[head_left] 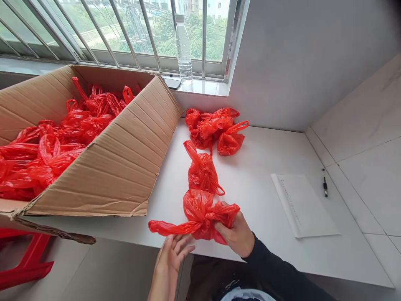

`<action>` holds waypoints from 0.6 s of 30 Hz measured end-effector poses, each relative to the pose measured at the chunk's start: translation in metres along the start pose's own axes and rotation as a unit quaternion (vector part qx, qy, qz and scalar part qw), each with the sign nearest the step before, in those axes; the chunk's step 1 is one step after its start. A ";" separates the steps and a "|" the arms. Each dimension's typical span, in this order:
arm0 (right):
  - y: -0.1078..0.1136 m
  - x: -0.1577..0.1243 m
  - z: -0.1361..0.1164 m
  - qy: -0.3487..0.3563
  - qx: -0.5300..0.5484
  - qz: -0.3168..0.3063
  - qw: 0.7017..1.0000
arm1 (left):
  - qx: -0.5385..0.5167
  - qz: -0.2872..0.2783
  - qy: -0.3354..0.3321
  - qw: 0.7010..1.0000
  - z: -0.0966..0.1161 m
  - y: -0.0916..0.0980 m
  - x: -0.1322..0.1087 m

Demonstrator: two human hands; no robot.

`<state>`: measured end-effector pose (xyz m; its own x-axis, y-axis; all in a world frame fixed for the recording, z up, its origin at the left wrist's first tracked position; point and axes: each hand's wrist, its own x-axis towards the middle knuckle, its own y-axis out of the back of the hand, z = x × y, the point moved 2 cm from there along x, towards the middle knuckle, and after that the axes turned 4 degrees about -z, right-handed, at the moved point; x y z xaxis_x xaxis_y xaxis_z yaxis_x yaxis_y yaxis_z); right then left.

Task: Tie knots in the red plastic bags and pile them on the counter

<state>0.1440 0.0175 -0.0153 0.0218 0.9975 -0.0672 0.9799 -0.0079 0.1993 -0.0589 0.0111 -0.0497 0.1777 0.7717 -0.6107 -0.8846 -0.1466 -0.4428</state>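
White and broad, one bench [257, 175] runs under one barred window [216, 42]. One cardboard box [122, 167] sits at its left end, tilted and open, filled with red bags [87, 121] too tangled to count. Below the box, one red stand [31, 259] shows in part at the left edge. Against the wall behind the bench lies one pile [208, 125] of red bags; one bag [231, 142] at its right side can be told apart, but the rest overlap and cannot be surely counted. Nearer the bench's front edge come two more tied bags in a line: the held bag [200, 209], and one rear bag [203, 173] just behind it. Two hands are at work, well short of each other: the right hand [233, 234] is clamped on the right side of the held bag, while the left hand [175, 251] has its fingers spread beneath the bag's loose left end, and whether it touches cannot be told. One paper [308, 205] lies to the right. One clear bottle [184, 50] stands upright on the sill [208, 87], beside one phone [173, 83]. Smallest are one black pen [325, 187] and one dark speck [323, 169] above it.
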 end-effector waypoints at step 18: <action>0.004 0.013 -0.001 -0.069 0.032 -0.108 0.991 | 0.083 -0.040 -0.088 0.992 0.005 -0.043 0.017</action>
<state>0.1481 0.0302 -0.0148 -0.1673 0.9573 -0.2356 0.9753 0.1957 0.1027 -0.0201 0.0338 -0.0376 0.1850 0.8747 -0.4480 -0.9324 0.0122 -0.3612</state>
